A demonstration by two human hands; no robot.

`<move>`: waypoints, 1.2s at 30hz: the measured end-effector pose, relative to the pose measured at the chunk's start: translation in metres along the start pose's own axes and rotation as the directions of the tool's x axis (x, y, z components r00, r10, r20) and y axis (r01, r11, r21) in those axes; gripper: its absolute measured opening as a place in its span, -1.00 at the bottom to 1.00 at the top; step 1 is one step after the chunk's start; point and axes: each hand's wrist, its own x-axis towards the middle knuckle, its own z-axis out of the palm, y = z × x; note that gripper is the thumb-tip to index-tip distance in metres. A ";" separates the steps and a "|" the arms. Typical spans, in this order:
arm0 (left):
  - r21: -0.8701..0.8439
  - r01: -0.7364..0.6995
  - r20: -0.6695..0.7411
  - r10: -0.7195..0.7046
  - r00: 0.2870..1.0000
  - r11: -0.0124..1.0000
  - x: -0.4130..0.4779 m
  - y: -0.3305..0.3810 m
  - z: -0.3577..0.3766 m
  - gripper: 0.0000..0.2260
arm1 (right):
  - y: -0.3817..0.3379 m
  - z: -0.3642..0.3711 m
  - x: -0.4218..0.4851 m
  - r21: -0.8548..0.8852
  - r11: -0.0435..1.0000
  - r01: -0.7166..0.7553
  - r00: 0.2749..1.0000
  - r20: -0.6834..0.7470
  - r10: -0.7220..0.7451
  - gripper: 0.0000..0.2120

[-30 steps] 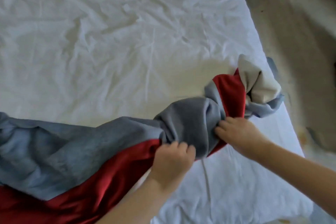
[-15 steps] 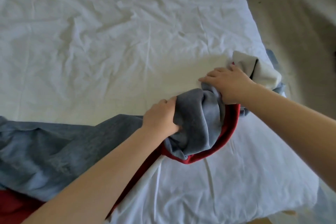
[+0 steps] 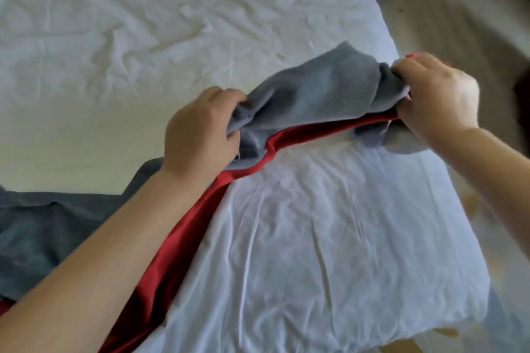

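Bed [image 3: 143,23] takes up most of the view, covered by a creased white sheet [image 3: 315,238] that runs to the mattress's right edge and near corner. Beyond that edge lies a strip of pale floor [image 3: 459,8].

Across the sheet stretches a grey and red garment [image 3: 315,89]. Its bulk lies flat at the lower left, partly under the left forearm, and a narrower length runs diagonally toward the bed's right edge. The grey, fleece-like side faces up, and a shiny red lining [image 3: 186,238] shows along the near border. Between the two hands the cloth is bunched and drawn fairly taut.

The left hand [image 3: 198,135] has its fingers curled into a fold of grey fabric near the middle of the bed's width. The right hand [image 3: 436,97] clutches the far end of the garment at the bed's right edge, fingers closed over gathered grey cloth, with a bit of red showing above the knuckles. The hands are well apart.
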 end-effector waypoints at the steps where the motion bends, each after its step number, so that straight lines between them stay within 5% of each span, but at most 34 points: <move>1: -0.053 -0.035 0.039 0.037 0.999 0.998 -0.004 0.005 -0.001 -0.71 | 0.001 -0.005 -0.009 0.017 1.000 0.019 1.000 -0.019 -0.018 -0.71; 5: -0.206 -0.142 0.369 0.211 0.905 0.968 -0.044 0.029 0.026 -0.82 | 0.004 0.001 -0.072 0.013 0.987 0.161 0.961 0.225 -0.159 -0.76; 9: -0.100 -0.163 0.791 0.178 0.586 0.982 -0.085 0.047 0.060 -0.87 | 0.017 0.019 -0.131 -0.040 0.978 0.204 0.699 0.705 -0.117 -0.58; 11: -0.140 -0.183 0.818 0.218 0.531 0.973 -0.090 0.052 0.064 -0.94 | 0.019 0.015 -0.137 -0.037 0.981 0.188 0.712 0.694 -0.111 -0.53; 14: -0.221 -0.145 0.607 0.252 0.754 0.965 -0.081 0.052 0.060 -0.83 | 0.023 -0.002 -0.130 0.049 0.996 -0.069 0.947 0.316 0.050 -0.68; 17: -0.245 -0.098 0.276 0.166 0.947 0.965 -0.063 0.050 0.057 -0.87 | 0.013 -0.009 -0.110 0.145 0.987 -0.075 0.993 0.102 0.060 -0.66; 19: -0.152 -0.032 0.244 0.068 0.967 0.988 -0.050 0.045 0.063 -0.82 | 0.001 -0.005 -0.092 0.096 0.995 0.042 0.976 0.211 -0.061 -0.51; 22: 0.034 0.079 0.412 -0.086 0.907 0.996 -0.037 0.033 0.079 -0.61 | -0.012 0.010 -0.071 0.073 0.970 0.232 0.857 0.457 -0.239 -0.30; 25: 0.097 0.137 0.584 -0.168 0.794 0.986 -0.037 0.025 0.092 -0.58 | -0.019 0.033 -0.071 0.065 0.950 0.305 0.761 0.584 -0.284 -0.45; 27: 0.076 0.143 0.600 -0.160 0.784 0.987 -0.041 0.025 0.097 -0.70 | -0.023 0.041 -0.073 0.011 0.943 0.332 0.772 0.571 -0.278 -0.72; 30: 0.094 0.111 0.522 -0.144 0.841 0.989 -0.043 0.024 0.095 -0.83 | -0.023 0.041 -0.071 -0.044 0.954 0.295 0.805 0.549 -0.224 -0.87; 36: 0.111 0.021 0.248 -0.048 0.968 0.994 -0.031 0.013 0.069 -0.80 | 0.018 0.011 -0.094 -0.114 0.993 0.045 0.866 0.500 0.018 -0.76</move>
